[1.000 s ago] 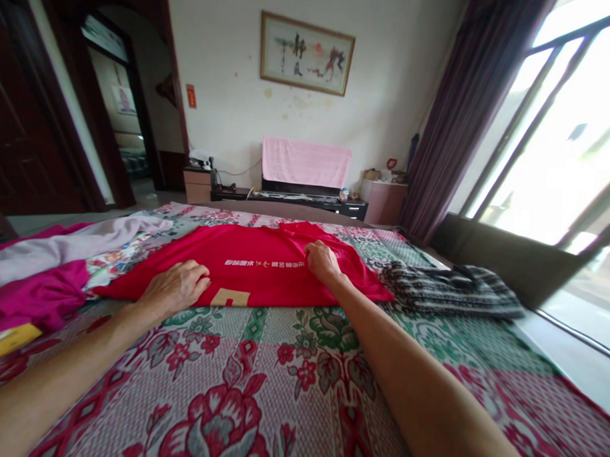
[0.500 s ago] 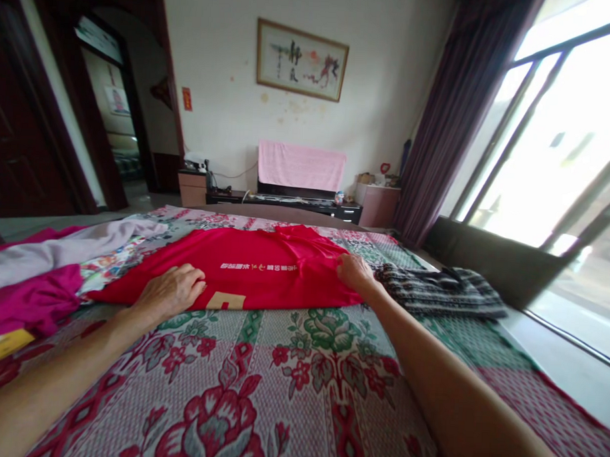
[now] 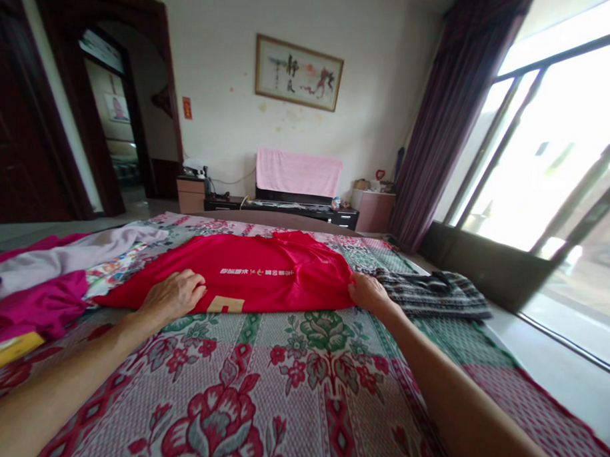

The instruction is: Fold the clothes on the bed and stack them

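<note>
A red shirt with a line of white print and a tan patch lies spread on a flowered cloth. My left hand rests on the shirt's near left part, its fingers curled closed on the fabric. At the shirt's right edge my right hand is closed in a pinch on the red fabric. Just right of that hand lies a folded black and grey striped garment.
At the left are a pale garment, a magenta garment and a yellow item. Beyond the far edge stands a low black cabinet under a pink cloth. A window is on the right.
My right hand has moved a little right and nearer, along the shirt's right edge, which now lies smoother there. My left hand stays in about the same place. The view has tilted slightly.
</note>
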The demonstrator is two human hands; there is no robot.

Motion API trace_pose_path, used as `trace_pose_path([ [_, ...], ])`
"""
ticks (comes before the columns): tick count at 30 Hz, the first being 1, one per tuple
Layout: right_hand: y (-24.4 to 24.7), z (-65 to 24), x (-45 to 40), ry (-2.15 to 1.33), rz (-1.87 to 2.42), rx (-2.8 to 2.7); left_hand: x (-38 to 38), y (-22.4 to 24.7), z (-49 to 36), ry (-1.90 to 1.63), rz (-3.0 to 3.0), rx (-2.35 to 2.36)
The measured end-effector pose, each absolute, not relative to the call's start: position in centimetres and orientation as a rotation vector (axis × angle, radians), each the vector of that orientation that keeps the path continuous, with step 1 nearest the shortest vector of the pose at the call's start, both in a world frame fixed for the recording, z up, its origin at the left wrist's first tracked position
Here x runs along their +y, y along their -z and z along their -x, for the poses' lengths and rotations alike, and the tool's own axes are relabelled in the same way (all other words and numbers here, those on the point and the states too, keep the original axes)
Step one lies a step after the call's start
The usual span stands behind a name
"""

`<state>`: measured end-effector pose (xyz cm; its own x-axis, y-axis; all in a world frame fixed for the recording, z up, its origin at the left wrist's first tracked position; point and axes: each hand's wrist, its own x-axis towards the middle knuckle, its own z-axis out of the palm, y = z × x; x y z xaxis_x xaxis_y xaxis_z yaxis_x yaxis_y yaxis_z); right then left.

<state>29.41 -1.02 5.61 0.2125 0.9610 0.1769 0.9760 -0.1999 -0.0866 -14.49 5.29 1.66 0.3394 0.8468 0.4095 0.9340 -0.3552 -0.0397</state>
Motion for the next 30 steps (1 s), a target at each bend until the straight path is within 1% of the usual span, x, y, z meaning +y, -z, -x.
trace_pose_path([
  [4,-6.2,-29.6,-1.3,0.055,2.259,-1.884,5.3,-1.7,14.4,0.509,2.347,-1.596],
  [12,-6.6,-30.7,-1.3,-0.036,2.128,-1.927,5.3,-1.7,14.5,0.470,2.351,-1.591],
  [18,-6.2,-30.3,-1.1,0.064,2.156,-1.805,5.2,-1.8,14.5,0.458,2.348,-1.576],
  [27,-6.4,-30.6,-1.9,0.111,2.356,-1.918,5.1,-1.8,14.5,0.485,2.341,-1.630],
  [30,-7.2,-29.7,-2.0,0.226,2.340,-1.918,5.0,-2.0,14.3,0.474,2.341,-1.661],
])
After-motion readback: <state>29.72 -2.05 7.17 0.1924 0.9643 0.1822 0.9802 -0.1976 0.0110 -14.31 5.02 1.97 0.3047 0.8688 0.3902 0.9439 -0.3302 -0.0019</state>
